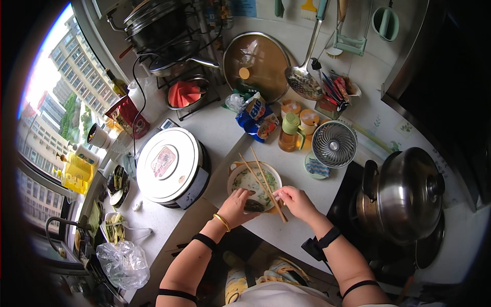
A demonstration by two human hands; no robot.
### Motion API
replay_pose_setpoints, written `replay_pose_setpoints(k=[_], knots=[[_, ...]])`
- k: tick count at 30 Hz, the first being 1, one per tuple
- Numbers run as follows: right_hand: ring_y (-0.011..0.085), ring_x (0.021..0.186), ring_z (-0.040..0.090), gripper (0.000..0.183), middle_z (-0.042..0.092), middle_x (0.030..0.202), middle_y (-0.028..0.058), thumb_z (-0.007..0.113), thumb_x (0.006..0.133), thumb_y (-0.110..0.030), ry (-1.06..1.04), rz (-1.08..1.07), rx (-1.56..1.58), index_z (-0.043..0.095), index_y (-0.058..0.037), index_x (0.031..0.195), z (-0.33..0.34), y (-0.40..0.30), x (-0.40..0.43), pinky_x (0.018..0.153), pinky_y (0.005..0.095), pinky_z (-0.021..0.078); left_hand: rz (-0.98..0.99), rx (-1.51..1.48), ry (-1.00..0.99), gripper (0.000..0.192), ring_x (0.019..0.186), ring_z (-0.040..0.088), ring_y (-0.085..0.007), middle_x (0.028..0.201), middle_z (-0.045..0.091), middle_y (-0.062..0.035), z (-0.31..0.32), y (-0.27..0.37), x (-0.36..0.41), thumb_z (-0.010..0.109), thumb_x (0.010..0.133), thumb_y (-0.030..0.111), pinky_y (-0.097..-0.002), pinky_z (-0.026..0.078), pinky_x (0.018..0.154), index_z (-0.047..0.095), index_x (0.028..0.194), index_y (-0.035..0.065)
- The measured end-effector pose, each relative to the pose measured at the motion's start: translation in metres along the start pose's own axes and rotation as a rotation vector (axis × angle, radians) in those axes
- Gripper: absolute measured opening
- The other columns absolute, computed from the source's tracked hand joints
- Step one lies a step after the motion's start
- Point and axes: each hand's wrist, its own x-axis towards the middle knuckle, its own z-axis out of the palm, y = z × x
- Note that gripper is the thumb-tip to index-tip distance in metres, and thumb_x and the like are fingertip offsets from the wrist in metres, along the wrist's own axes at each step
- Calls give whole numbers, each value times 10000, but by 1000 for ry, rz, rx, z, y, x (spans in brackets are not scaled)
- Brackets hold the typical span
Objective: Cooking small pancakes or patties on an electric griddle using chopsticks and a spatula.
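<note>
A bowl (pixel 279 174) of whitish batter with chopped greens stands on the counter in front of me. A pair of wooden chopsticks (pixel 257 177) rests across it. My left hand (pixel 237 205) is at the bowl's near left side, its fingers around a dark, rounded thing (pixel 254 205) over the batter; what it is I cannot tell. My right hand (pixel 294 200) is at the near right rim, thumb and fingertips pinched together beside the chopsticks; a small pale bit shows at the fingertips, too small to name.
Left of the bowl stands a round electric appliance with a white lid (pixel 170 165). Behind are an oil jug (pixel 289 134), a blue packet (pixel 257 118) and a small fan (pixel 334 144). A large steel pot (pixel 406 195) is on the right, on the dark cooktop.
</note>
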Motion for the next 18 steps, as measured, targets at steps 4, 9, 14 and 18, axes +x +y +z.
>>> replay_pose_setpoints(k=[4, 9, 14, 18], knots=[[144, 829, 644, 215, 676, 971, 108, 482, 952, -118, -86, 69, 331, 638, 17, 1012, 1, -12, 14, 684, 280, 492, -180, -469, 130, 378, 1007, 561, -324, 1056, 568, -170, 11, -12, -4, 570, 819, 158, -349, 444, 916, 566, 1165, 7], [102, 739, 628, 145, 683, 803, 60, 585, 899, -106, -14, 76, 199, 644, 25, 885, 7, -27, 28, 630, 272, 492, -236, -762, 174, 419, 1054, 569, -233, 1117, 591, -115, 13, -10, 3, 464, 791, 20, -324, 421, 955, 554, 1200, 4], [207, 684, 603, 165, 613, 842, 78, 674, 790, -97, 86, -146, -96, 651, -69, 951, 18, -57, 34, 631, 326, 494, -273, -930, 152, 487, 1097, 547, -174, 1176, 594, -61, 18, -15, 7, 414, 767, -62, -301, 399, 978, 546, 1229, 21], [268, 907, 577, 241, 538, 976, 83, 678, 770, -90, 88, -401, -503, 663, -95, 1010, 33, -47, 36, 759, 397, 488, -256, -609, 151, 499, 1134, 532, -202, 1197, 576, -99, 11, -11, 3, 449, 732, -73, -296, 412, 960, 570, 1204, 33]])
